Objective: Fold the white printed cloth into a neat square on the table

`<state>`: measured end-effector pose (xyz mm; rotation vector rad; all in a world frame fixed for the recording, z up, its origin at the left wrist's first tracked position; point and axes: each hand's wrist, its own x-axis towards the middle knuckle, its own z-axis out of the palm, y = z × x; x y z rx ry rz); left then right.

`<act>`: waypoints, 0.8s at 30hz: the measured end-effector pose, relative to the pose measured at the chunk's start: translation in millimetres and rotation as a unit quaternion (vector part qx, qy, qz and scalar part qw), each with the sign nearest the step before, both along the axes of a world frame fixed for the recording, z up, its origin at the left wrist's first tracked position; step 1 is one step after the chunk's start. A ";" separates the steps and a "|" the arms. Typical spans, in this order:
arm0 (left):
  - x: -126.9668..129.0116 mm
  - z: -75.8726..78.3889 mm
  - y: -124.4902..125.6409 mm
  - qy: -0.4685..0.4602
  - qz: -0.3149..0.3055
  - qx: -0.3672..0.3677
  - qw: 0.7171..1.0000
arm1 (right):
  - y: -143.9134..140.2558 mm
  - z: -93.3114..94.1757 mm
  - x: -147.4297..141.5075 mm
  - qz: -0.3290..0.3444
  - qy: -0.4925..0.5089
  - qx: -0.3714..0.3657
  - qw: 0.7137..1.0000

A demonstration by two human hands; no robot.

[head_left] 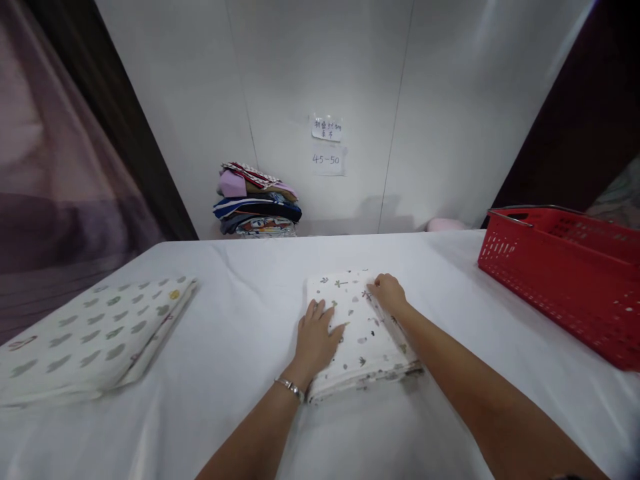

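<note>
A folded white cloth (357, 327) printed with small plants and dots lies in front of me on the white-covered table (240, 333). My left hand (317, 337), a silver bracelet at its wrist, rests flat on the cloth's left side with fingers spread. At the far right corner, the fingers of my right hand (389, 292) are curled together in a pinch on the cloth's edge. Several layers show along the cloth's near side. Off to the left lies another folded cloth (107, 327), white with grey leaf-like shapes and a few coloured ones.
A red plastic basket (560, 280) with a metal handle stands at the table's right. Behind the far edge rises a stack of folded fabrics (257, 203). Two paper labels (328, 160) are stuck on the grey wall. Pinkish curtains (60, 167) hang at left.
</note>
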<state>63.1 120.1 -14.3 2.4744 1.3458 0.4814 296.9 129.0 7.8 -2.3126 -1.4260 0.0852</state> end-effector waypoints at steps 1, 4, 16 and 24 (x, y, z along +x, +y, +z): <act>0.1 0.8 0.0 0.001 -0.001 -0.002 1.000 | 1.2 -0.3 -0.5 -0.009 0.003 -0.006 1.000; 1.3 1.5 -0.1 0.000 -0.002 -0.004 1.000 | 3.7 -0.3 -0.9 -0.033 0.010 -0.021 0.999; 1.5 -4.2 4.0 -0.048 -0.009 -0.012 0.999 | 10.0 -6.4 4.6 -0.058 0.029 0.022 0.998; -0.6 -6.4 12.9 -0.150 0.032 -0.003 0.988 | 10.4 -11.8 11.9 -0.050 0.056 -0.002 0.997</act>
